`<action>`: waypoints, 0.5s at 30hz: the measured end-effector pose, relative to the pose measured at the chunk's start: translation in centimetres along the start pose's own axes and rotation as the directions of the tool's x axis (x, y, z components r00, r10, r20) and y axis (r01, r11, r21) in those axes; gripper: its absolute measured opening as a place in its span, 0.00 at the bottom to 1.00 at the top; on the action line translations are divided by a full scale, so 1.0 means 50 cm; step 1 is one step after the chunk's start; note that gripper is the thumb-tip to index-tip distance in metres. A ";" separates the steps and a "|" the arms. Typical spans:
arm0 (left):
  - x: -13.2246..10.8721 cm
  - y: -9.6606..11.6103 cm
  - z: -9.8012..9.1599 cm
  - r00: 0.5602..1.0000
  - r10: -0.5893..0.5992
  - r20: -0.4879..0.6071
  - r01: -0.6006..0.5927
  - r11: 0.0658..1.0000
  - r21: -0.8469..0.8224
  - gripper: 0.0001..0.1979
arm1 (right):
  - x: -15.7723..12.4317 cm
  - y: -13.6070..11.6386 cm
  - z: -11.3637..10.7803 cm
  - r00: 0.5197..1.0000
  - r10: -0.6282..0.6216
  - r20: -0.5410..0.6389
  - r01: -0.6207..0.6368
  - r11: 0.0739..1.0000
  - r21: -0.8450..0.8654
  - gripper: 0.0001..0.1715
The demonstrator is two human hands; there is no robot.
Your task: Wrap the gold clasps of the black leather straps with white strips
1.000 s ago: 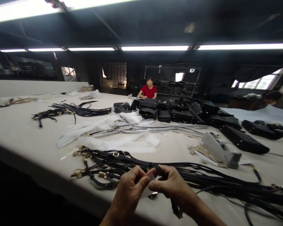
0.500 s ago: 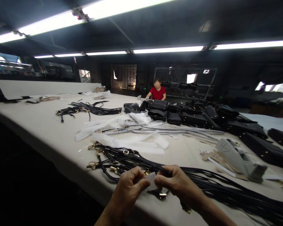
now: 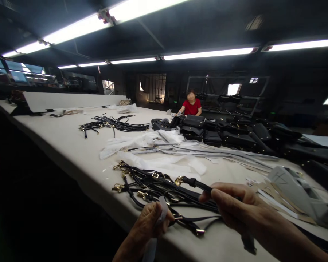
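My left hand (image 3: 147, 225) is closed, pinching a strip of white wrapping tissue (image 3: 163, 210) whose tail hangs below the hand. It is over the near table edge, beside the pile of black straps (image 3: 155, 187) with gold clasps and buckles. Farther right, my right hand (image 3: 235, 203) is closed around a black strap (image 3: 198, 183). This strap's gold clasp end points left above the pile, and another end hangs beneath the hand. A gap separates the two hands.
Black bags (image 3: 215, 133) are heaped at the back right. White tissue sheets (image 3: 153, 142) lie mid-table, with another strap bundle (image 3: 117, 123) behind. A grey tape dispenser (image 3: 295, 189) stands at right by card pieces. A person in red (image 3: 191, 106) is across the table.
My hands have moved apart: the right went up and right with the strap, the left slightly down with the white tissue strip. The view has swung left.
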State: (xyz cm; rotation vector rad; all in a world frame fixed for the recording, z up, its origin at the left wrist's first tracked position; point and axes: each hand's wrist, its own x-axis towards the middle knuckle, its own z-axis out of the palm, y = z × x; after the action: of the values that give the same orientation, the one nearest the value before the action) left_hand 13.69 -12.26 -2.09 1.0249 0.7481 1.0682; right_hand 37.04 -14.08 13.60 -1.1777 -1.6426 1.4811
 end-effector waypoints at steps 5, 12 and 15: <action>-0.017 -0.016 0.006 0.996 0.063 0.060 -0.062 0.998 -0.019 0.36 | -0.005 -0.015 0.043 0.994 0.052 0.100 -0.054 0.998 0.020 0.38; -0.024 -0.013 0.014 0.998 0.007 0.056 -0.006 0.999 -0.032 0.35 | 0.004 -0.010 0.069 0.975 0.045 0.216 -0.045 0.999 -0.003 0.35; -0.031 -0.012 0.020 0.999 -0.011 0.048 0.013 0.999 -0.048 0.34 | 0.014 0.005 0.074 0.969 0.038 0.242 -0.039 0.999 -0.001 0.33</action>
State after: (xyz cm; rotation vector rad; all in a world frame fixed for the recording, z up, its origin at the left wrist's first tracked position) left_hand 14.26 -14.11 -2.27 0.9999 0.6859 1.0436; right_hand 33.50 -15.01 12.61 -1.0647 -1.7839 1.7077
